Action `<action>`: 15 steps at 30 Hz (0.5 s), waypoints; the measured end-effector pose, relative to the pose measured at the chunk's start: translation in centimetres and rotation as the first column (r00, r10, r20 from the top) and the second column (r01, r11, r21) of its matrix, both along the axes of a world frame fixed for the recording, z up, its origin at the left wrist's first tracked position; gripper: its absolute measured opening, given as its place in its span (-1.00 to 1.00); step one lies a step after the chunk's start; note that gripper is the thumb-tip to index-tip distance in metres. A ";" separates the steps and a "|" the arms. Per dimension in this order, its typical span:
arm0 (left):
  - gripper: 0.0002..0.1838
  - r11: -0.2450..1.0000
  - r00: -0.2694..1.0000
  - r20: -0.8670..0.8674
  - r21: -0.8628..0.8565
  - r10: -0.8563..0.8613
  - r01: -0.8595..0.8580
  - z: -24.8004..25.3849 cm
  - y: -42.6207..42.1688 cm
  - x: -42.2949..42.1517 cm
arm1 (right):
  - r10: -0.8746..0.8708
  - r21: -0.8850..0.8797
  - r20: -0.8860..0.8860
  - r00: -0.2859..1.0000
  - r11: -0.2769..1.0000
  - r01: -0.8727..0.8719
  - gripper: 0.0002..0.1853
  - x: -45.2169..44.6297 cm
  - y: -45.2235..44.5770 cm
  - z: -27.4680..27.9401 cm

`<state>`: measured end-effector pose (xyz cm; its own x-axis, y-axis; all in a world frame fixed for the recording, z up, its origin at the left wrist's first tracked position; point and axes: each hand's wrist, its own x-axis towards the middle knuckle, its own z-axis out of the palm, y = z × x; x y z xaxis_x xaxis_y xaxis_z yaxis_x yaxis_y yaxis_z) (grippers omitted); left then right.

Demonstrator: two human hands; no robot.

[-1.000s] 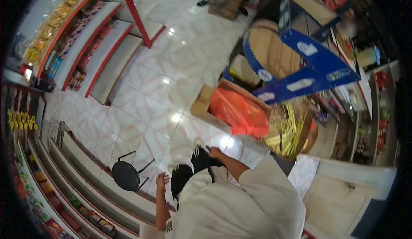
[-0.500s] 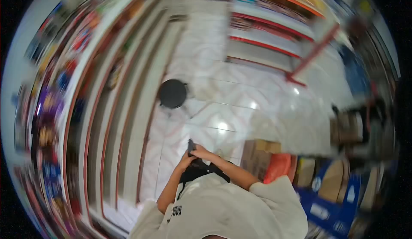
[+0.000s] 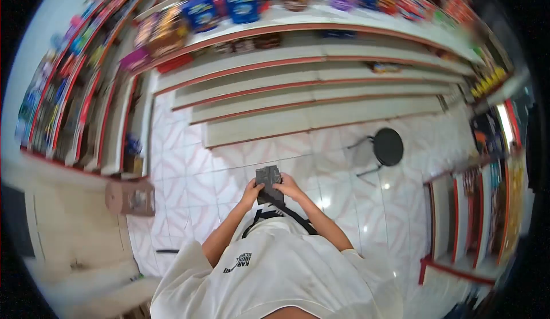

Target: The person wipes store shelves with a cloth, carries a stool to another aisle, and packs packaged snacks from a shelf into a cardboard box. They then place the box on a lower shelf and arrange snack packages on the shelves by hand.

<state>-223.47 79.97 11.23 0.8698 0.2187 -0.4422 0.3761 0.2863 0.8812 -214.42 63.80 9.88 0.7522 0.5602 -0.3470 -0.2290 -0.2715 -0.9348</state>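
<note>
A dark grey, flat rectangular object (image 3: 267, 177) is held in front of my waist; its exact kind is unclear. My left hand (image 3: 251, 194) grips its left edge, with the thumb on the near face. On the opposite edge, my right hand (image 3: 289, 186) has its fingers closed round it, thumb also on the face. A black strap (image 3: 292, 213) runs from just below the object towards the right side of my white shirt (image 3: 275, 267).
Ahead stands a long tiered shelf (image 3: 258, 132) with snack packs on its top level. A round black stool (image 3: 388, 147) is on the tiled floor to the right. More stocked shelves (image 3: 74, 101) line the left, near a brown cardboard box (image 3: 130, 197).
My view has swung left, so the long shelf now lies ahead and the stool is at the right. The dark object has turned its broad face towards me, still in both hands.
</note>
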 end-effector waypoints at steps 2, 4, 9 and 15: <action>-0.76 0.987 0.988 0.007 -0.047 0.156 -0.155 0.4 5.5 -2.1 | 0.050 0.014 0.038 0.998 0.999 -0.051 -0.68 1.0 5.1 -2.3; -0.76 0.967 0.970 -0.019 0.089 0.243 -0.241 1.4 10.2 -4.1 | 0.127 0.013 0.020 0.992 0.992 -0.127 -0.68 1.7 8.8 -3.4; -0.71 0.886 0.896 0.006 0.146 0.445 -0.441 -0.3 20.0 -7.8 | 0.222 -0.020 -0.063 0.973 0.974 -0.224 -0.66 3.1 15.1 -3.6; -0.72 0.697 0.719 -0.021 0.270 0.694 -0.665 -3.1 31.1 -11.1 | 0.104 -0.149 -0.297 0.949 0.977 -0.153 -0.74 6.4 16.8 -6.6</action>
<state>-234.61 111.11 8.14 0.3912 0.8360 -0.3849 0.2579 0.3019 0.9178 -207.99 80.61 3.26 0.5330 0.5604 -0.6339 -0.4320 -0.4639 -0.7734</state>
